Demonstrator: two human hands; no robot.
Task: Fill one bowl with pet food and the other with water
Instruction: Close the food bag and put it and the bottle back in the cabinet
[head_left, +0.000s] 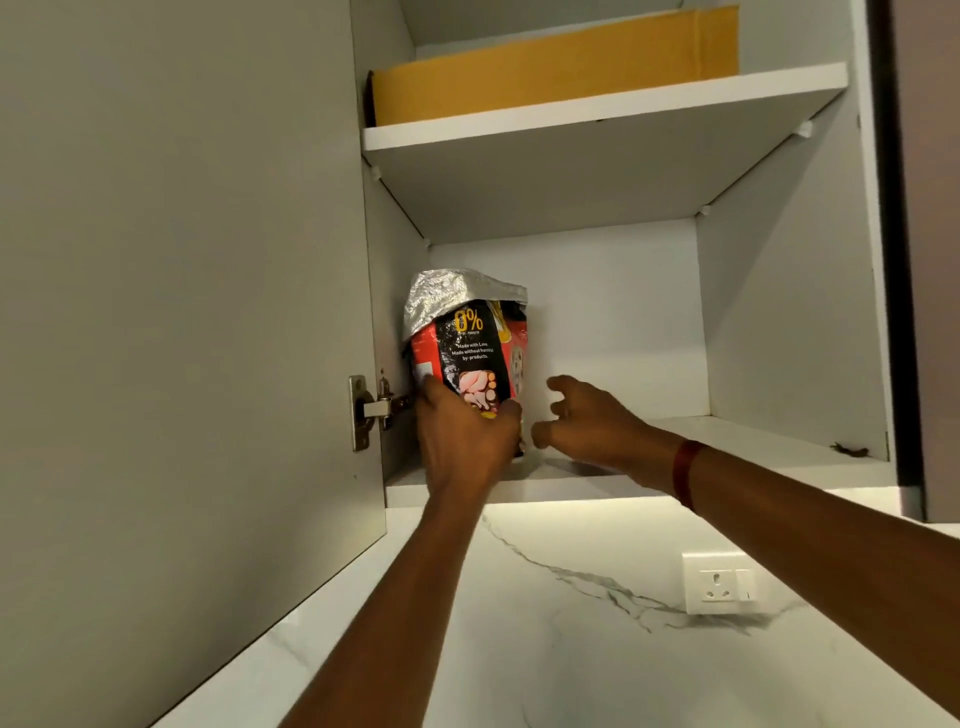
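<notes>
The red-and-black pet food bag with a folded silver foil top stands upright at the left end of the white cabinet's lower shelf. The left hand grips the bag's lower front, fingers wrapped round its base. Over the same shelf, just right of the bag, the right hand hovers with fingers loosely curled, holding nothing.

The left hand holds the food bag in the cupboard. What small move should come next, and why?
Probably close the right hand on the free right side of the food bag. The left hand grips only its low front, and it stands on the shelf, so one hand may tip it.
</notes>
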